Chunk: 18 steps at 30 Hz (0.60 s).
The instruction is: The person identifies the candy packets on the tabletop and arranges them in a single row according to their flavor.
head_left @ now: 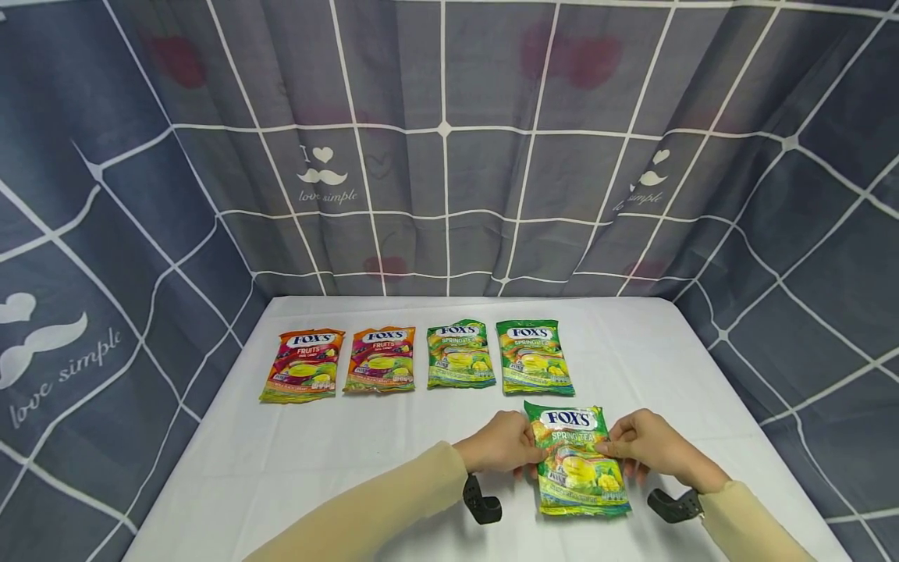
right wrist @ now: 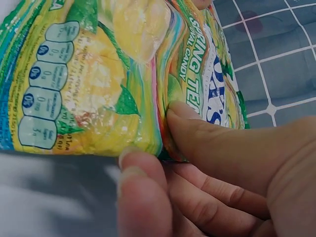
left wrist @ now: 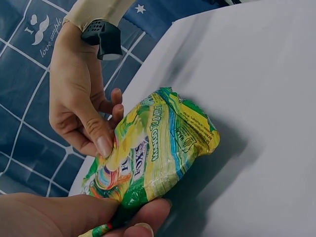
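A green and yellow Fox's Spring Tea candy bag is held up above the white table at the front right, its printed face toward the head camera. My left hand pinches its left edge between thumb and fingers. On the opposite edge, my right hand grips the bag with the thumb on the front and fingers behind. In the left wrist view the bag is tilted and casts a shadow on the table. The right wrist view shows the right thumb pressing into the wrinkled wrapper.
Along the back of the white table lies a row of bags: two red-orange Fox's Fruits bags at left, then two green Spring Tea bags. A dark checked curtain surrounds the table's back and sides.
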Motion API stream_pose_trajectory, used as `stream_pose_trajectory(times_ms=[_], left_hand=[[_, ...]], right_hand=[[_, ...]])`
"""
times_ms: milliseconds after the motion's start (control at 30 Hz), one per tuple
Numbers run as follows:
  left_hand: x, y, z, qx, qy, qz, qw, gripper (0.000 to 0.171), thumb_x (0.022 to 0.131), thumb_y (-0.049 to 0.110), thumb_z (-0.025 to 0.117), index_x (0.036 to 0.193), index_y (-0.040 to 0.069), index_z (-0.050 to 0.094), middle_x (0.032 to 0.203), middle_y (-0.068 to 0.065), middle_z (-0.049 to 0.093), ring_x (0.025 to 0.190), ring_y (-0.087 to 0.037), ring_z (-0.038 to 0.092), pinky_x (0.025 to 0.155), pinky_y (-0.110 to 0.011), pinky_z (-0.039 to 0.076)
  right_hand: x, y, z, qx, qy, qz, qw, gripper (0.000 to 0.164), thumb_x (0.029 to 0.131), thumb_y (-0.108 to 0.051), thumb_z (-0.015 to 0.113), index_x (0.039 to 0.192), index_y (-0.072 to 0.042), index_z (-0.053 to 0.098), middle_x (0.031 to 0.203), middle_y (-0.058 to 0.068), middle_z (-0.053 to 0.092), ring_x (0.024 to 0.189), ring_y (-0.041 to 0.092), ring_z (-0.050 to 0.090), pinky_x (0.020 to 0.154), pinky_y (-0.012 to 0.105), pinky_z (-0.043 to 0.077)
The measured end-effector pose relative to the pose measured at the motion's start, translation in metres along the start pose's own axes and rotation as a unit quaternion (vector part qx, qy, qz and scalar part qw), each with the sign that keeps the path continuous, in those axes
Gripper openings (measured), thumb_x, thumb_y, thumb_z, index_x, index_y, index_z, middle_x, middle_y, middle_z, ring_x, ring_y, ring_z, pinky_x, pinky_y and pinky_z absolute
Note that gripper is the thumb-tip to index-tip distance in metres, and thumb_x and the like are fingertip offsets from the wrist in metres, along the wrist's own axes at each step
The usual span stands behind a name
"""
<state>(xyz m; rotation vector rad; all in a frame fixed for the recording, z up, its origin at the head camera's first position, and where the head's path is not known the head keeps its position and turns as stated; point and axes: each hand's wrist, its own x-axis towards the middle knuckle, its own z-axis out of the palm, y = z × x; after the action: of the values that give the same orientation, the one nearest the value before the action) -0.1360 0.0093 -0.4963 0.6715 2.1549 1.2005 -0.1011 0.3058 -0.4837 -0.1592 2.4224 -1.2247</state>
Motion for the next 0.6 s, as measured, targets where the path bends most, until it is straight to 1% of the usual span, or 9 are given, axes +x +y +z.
stream_pose_trajectory(times_ms=[100,200,300,367,500,600], left_hand=[[0.004,0.003,-0.002,0.011,0.009,0.011,0.9998,0.032,0.103,0.01,0.079,0.073,0.004,0.07,0.064,-0.006,0.074,0.053,-0.032,0.068,0.047,-0.022,0.036],[0.007,0.007,-0.005,0.023,0.018,0.022,0.9993,0.032,0.102,0.011,0.08,0.073,0.004,0.071,0.064,-0.006,0.074,0.057,-0.035,0.071,0.05,-0.022,0.039],[0.012,0.01,-0.006,0.032,0.025,0.029,0.9987,0.032,0.103,0.011,0.079,0.073,0.003,0.071,0.065,-0.006,0.074,0.06,-0.038,0.073,0.05,-0.021,0.039],[0.016,0.011,-0.007,0.037,0.029,0.028,0.9985,0.032,0.103,0.011,0.079,0.073,0.003,0.07,0.065,-0.006,0.074,0.061,-0.039,0.073,0.049,-0.021,0.038],[0.022,0.014,-0.008,0.054,0.036,0.023,0.9976,0.033,0.104,0.011,0.078,0.073,0.004,0.068,0.065,-0.006,0.074,0.059,-0.033,0.072,0.049,-0.021,0.036],[0.027,0.017,-0.009,0.077,0.043,0.024,0.9958,0.034,0.104,0.013,0.077,0.072,0.005,0.068,0.066,-0.005,0.074,0.054,-0.024,0.068,0.049,-0.021,0.035]], right_hand=[[0.002,-0.001,-0.003,-0.003,0.011,0.004,1.0,0.024,0.102,-0.019,0.081,0.094,0.002,0.072,0.071,0.008,0.071,0.056,0.021,0.064,0.049,0.041,0.059],[0.004,-0.002,-0.007,-0.006,0.02,0.007,1.0,0.025,0.102,-0.02,0.081,0.095,0.002,0.072,0.071,0.008,0.071,0.057,0.021,0.064,0.049,0.04,0.058],[0.006,-0.004,-0.012,-0.006,0.026,0.007,1.0,0.026,0.102,-0.021,0.081,0.096,0.002,0.072,0.071,0.008,0.07,0.058,0.021,0.063,0.049,0.037,0.057],[0.007,-0.005,-0.015,-0.009,0.032,0.007,0.999,0.026,0.102,-0.021,0.081,0.096,0.002,0.072,0.071,0.008,0.07,0.058,0.021,0.064,0.05,0.036,0.057],[0.009,-0.007,-0.021,-0.017,0.042,0.01,0.999,0.026,0.102,-0.021,0.082,0.096,0.002,0.071,0.07,0.007,0.069,0.059,0.021,0.064,0.051,0.036,0.058],[0.01,-0.009,-0.025,-0.021,0.05,0.012,0.998,0.026,0.102,-0.021,0.082,0.095,0.001,0.071,0.069,0.007,0.068,0.058,0.021,0.063,0.051,0.035,0.058]])
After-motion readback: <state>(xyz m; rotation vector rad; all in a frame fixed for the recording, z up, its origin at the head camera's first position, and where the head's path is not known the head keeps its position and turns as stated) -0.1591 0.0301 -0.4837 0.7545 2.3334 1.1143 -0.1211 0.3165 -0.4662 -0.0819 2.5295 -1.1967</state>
